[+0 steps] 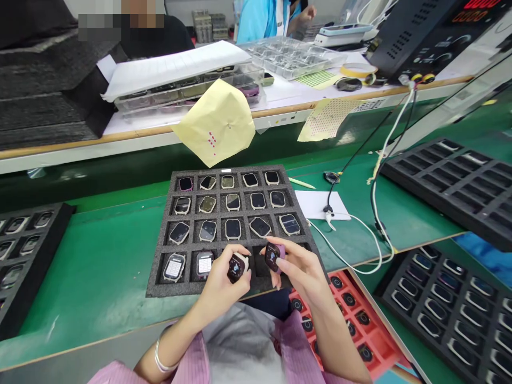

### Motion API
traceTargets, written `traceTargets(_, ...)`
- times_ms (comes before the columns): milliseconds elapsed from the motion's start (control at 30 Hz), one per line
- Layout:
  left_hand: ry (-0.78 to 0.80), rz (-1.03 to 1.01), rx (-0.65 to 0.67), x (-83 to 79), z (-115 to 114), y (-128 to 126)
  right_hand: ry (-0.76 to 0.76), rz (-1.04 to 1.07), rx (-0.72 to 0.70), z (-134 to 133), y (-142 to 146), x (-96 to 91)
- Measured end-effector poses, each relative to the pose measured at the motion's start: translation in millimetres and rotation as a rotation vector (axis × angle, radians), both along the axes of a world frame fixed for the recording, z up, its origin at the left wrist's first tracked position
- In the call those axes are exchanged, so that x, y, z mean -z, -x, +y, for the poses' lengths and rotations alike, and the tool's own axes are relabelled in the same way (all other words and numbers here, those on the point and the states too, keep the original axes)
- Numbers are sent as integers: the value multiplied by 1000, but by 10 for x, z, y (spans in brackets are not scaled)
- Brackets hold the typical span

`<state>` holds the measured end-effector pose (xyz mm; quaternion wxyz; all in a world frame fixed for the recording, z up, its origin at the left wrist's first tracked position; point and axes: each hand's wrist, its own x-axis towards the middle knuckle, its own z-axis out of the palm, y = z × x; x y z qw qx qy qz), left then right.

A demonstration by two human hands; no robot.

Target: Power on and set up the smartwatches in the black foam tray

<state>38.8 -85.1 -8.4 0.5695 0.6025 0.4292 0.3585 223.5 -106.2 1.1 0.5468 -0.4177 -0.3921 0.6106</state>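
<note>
Okay, mid-way by the look of it: two watches are up in the hands, the others sit in the foam tray (182,289) on the green surface (104,250). Left hand (218,277), at the tray's 6 o'clock, grips a pale-cased watch (237,268), fingers closed round it. Right hand (301,265), toward 4 o'clock, pinches a purple-cased watch (272,256), thumb at the screen edge. Both held screens are lit with a small figure and tilt toward the person.

Done side, probably: the first lit watch (175,266) at 8 o'clock and the second lit watch (205,263) at 7 o'clock, both showing white screens. Left side, probably: the three far rows, toward 12 o'clock, a watch in every slot, screens dark. Dark could also mean finished; can't tell which. Rest of the near row is partly behind the hands, so no count there.

More watches lie in a black tray (60,232) out at 9 o'clock; a red tray (378,337) past 4 o'clock carries round dark pieces, none being touched.
</note>
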Motion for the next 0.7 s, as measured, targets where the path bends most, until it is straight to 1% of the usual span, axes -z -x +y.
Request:
traceTargets(133, -4, 26, 19, -12, 4, -1, 19, -12, -12, -4, -6, 4)
traceTargets(333, 9, 2, 8, 29, -25, -3, -30, 6, 9, -3, -5, 8)
traceTargets(567, 4, 18, 28, -4, -3, 8, -10, 36, 3, -6, -2, -10)
traceTargets(700, 4, -3, 2, 5, -1, 4, -26, 51, 17, -12, -5, 2)
